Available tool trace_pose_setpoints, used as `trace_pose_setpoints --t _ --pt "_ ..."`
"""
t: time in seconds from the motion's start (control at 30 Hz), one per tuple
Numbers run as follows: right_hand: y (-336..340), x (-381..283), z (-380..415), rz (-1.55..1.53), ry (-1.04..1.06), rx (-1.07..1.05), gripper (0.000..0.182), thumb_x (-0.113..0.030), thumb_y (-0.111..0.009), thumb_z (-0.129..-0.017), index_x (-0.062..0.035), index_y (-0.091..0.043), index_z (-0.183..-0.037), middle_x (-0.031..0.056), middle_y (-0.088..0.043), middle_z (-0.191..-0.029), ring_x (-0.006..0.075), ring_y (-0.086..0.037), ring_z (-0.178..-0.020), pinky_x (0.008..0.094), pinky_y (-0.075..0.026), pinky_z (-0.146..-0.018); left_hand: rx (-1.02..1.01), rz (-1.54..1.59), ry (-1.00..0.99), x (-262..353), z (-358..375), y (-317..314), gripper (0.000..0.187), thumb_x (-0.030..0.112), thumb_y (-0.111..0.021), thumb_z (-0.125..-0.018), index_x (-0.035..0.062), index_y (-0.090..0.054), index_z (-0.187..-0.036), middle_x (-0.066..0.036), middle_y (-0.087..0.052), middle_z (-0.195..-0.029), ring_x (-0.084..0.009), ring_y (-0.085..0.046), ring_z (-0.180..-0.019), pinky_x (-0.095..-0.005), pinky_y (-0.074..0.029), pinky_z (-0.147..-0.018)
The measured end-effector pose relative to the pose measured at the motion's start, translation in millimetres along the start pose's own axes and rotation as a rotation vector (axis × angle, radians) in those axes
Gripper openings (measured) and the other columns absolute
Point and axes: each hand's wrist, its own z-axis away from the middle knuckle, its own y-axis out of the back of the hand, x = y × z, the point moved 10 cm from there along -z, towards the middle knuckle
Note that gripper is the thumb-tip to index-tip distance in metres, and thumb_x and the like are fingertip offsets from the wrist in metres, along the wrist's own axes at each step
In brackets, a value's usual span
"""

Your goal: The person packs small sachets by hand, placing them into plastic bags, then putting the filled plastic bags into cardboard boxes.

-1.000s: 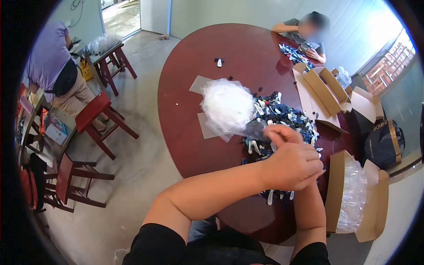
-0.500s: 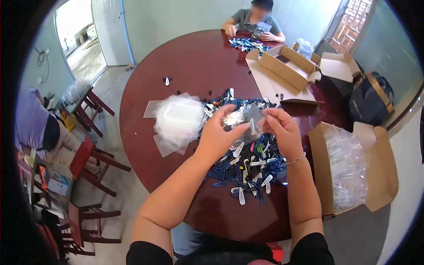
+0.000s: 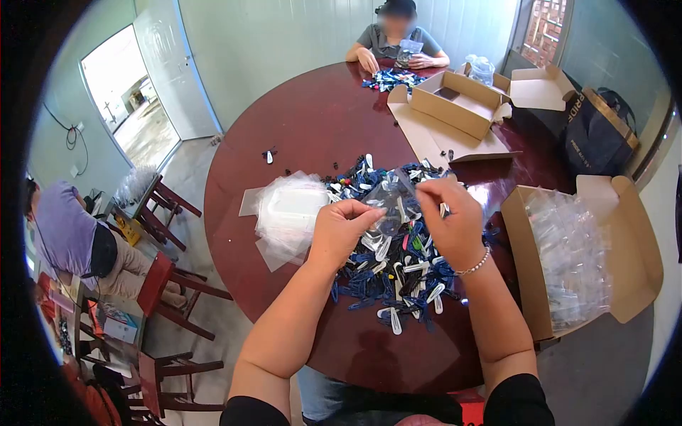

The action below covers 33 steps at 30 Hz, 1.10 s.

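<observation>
Over a pile of blue, white and black hair clips (image 3: 408, 273), a clear plastic bag (image 3: 389, 202) hangs between both hands. My left hand (image 3: 348, 226) pinches its lower left edge between thumb and fingers. My right hand (image 3: 449, 209) has its fingers curled by the bag's upper right side; a white clip shows among them, and whether the fingers grip the bag too is hard to tell. Flat clear bags (image 3: 291, 213) lie stacked left of the clips, close to my left hand.
An open carton (image 3: 522, 263) of clear packets stands at the right edge. Flattened cardboard and an open box (image 3: 455, 106) lie at the back right. Across the table (image 3: 284, 121) a person handles a bag beside another clip pile (image 3: 392, 79). Another person bends at the left.
The view has shifted slightly. My right hand has turned palm down with its fingers curled, and the bag now hangs stretched between the hands. My left hand's thumb and fingers have closed together.
</observation>
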Motion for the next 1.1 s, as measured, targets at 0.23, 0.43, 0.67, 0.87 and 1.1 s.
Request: trace_pose_setpoints --t 0.23,0.43,0.67,0.87,1.1 --pt "-25.1 16.9 11.9 0.042 -0.146 -0.155 0.024 -0.006 -0.068 -0.08 -0.0022 -0.063 -0.103 0.011 -0.064 -0.098 0.0218 -0.063 -0.084 0.0302 -0.05 -0.071 -0.011 -0.095 -0.04 3.6 1.3 -1.0 0.011 0.01 -0.078 -0.075 0.0024 -0.07 -0.074 -0.001 -0.065 -0.067 -0.0055 -0.054 -0.061 -0.0212 -0.042 -0.057" --pt "-4.4 13.8 5.4 0.135 -0.101 0.057 0.027 -0.005 -0.067 -0.081 -0.0013 -0.062 -0.107 0.0101 -0.061 -0.108 0.0193 -0.062 -0.09 0.0279 -0.05 -0.072 0.002 -0.248 -0.12 16.1 5.5 -3.5 0.013 0.011 -0.079 -0.075 0.0025 -0.069 -0.071 0.0 -0.065 -0.066 -0.0046 -0.054 -0.061 -0.0216 -0.042 -0.057" --pt "-30.3 56.0 18.8 -0.306 -0.523 -0.341 0.014 -0.005 -0.064 -0.086 0.0008 -0.063 -0.099 0.0026 -0.063 -0.089 0.0078 -0.059 -0.081 0.0222 -0.048 -0.073 -0.028 -0.228 -0.086 11.1 3.5 -5.3 0.014 0.011 -0.078 -0.075 0.0028 -0.069 -0.07 -0.001 -0.065 -0.065 -0.0045 -0.054 -0.06 -0.0215 -0.042 -0.056" --pt "-34.6 58.5 22.6 -0.569 -0.647 -0.354 0.009 -0.007 -0.061 -0.09 0.0003 -0.062 -0.094 0.001 -0.062 -0.082 0.0065 -0.057 -0.074 0.0207 -0.047 -0.069 -0.054 -0.225 -0.057 11.8 5.0 -7.0 0.016 0.013 -0.078 -0.076 0.002 -0.068 -0.072 0.0 -0.064 -0.065 -0.0043 -0.054 -0.059 -0.0214 -0.042 -0.055" --pt "-33.4 58.2 21.8 -0.667 -0.667 -0.353 0.011 -0.004 -0.062 -0.087 0.0 -0.062 -0.098 0.0015 -0.063 -0.083 0.0065 -0.058 -0.078 0.0207 -0.047 -0.071 -0.163 0.098 0.083 0.8 5.0 -16.7 0.014 0.01 -0.078 -0.076 0.0027 -0.066 -0.072 -0.001 -0.063 -0.067 -0.0062 -0.055 -0.059 -0.0218 -0.041 -0.056"
